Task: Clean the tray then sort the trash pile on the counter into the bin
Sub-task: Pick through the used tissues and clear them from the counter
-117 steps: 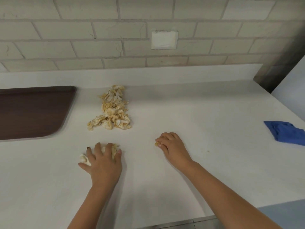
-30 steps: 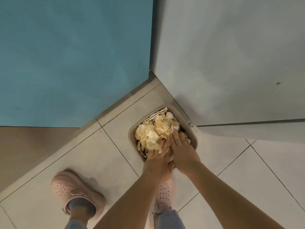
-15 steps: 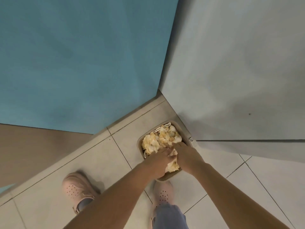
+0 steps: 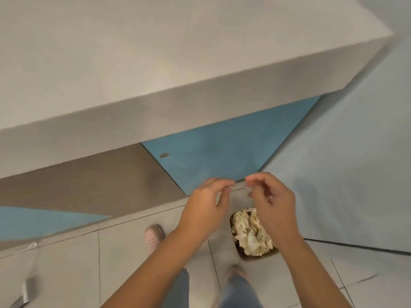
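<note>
While the head camera looks steeply down, the white counter (image 4: 155, 63) fills the upper part of the view, and its thick front edge runs diagonally across the picture. Below that edge are a blue cabinet panel (image 4: 222, 156) and a grey-brown panel (image 4: 89, 185) to its left.

The left hand (image 4: 206, 203) and the right hand (image 4: 273, 203) are both raised in the middle of the view. They are close together but not touching. The fingers of each hand are loosely curled, with the fingertips drawn toward the thumb. Nothing can be seen held in either hand.

The bin (image 4: 255, 257) stands on the tiled floor (image 4: 66, 274), just beside the pale grey wall panel (image 4: 344, 174). The right wrist partly covers it from this angle. Crumpled yellowish-white trash (image 4: 249, 232) fills the bin up to its rim.

A pink perforated shoe (image 4: 153, 237) is on the floor to the left of the bin. Two legs in blue jeans show at the bottom edge, between the forearms.
</note>
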The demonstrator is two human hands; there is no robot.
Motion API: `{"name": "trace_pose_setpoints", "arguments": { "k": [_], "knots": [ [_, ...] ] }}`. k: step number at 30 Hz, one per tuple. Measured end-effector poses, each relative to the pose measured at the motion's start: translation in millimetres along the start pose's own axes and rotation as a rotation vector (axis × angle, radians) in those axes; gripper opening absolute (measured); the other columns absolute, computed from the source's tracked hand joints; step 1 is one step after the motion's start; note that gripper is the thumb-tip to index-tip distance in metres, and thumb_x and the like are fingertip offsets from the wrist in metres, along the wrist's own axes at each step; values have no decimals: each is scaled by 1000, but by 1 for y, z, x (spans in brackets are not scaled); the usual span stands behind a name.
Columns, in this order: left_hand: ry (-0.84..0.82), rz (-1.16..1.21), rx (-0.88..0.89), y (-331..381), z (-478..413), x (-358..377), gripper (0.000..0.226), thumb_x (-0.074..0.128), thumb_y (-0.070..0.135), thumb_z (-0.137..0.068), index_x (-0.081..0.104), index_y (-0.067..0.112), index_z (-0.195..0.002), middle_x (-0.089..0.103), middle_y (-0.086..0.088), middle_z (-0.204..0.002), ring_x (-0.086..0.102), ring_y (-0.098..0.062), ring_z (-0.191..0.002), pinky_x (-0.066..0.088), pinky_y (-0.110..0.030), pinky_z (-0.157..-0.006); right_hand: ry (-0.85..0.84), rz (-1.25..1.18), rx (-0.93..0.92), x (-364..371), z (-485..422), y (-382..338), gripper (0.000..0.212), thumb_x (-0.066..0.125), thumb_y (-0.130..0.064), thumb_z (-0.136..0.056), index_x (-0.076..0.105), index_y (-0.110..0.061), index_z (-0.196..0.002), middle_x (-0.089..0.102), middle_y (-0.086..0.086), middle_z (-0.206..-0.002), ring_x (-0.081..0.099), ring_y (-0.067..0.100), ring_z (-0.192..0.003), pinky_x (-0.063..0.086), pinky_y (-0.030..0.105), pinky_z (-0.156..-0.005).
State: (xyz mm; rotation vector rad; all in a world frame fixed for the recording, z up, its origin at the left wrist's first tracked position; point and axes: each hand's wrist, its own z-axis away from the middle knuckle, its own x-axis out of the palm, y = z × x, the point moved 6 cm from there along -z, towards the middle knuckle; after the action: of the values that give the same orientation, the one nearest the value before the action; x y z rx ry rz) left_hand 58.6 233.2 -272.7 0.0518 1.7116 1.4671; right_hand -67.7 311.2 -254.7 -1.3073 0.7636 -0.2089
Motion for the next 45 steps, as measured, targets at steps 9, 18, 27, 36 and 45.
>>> {"name": "trace_pose_setpoints", "arguments": {
  "k": [9,18,27,36,45],
  "knots": [
    [590,236,-70,76,64,-273,23,57,11,-91,69,31,-95,68,17,-91,64,-6,-80,47,-11,-67,-271,-211,-440,84,2,-262,33,57,-10,-91,62,-41,-98,66,-11,-82,60,16,-67,50,18,-65],
    [815,130,-235,-26,60,-519,16,58,20,-91,68,32,-94,67,17,-93,63,-7,-78,44,-10,-60,-523,-67,-568,300,-37,-421,29,58,-12,-90,61,-39,-101,64,-14,-84,60,9,-76,46,15,-63],
    [606,-331,-372,-162,-8,-697,76,79,30,-72,42,19,-137,40,-9,-138,45,-28,-123,39,-34,-98,-528,483,-808,516,-90,-497,65,63,-29,-87,31,-31,-144,24,-4,-149,30,14,-134,35,25,-103],
    [149,-567,-328,-217,-100,-713,109,73,56,-69,-3,44,-147,-22,3,-156,-10,-32,-144,13,-63,-111,-646,632,-775,584,-134,-478,45,52,-15,-93,48,-29,-136,54,0,-131,47,22,-118,42,31,-96],
    [449,-543,-25,-218,-101,-715,43,68,40,-82,60,23,-120,52,5,-132,47,-23,-120,37,-45,-100,-490,323,-671,553,-145,-487,43,45,9,-88,66,-16,-116,55,-5,-105,54,13,-103,32,5,-85]
  ]
}}
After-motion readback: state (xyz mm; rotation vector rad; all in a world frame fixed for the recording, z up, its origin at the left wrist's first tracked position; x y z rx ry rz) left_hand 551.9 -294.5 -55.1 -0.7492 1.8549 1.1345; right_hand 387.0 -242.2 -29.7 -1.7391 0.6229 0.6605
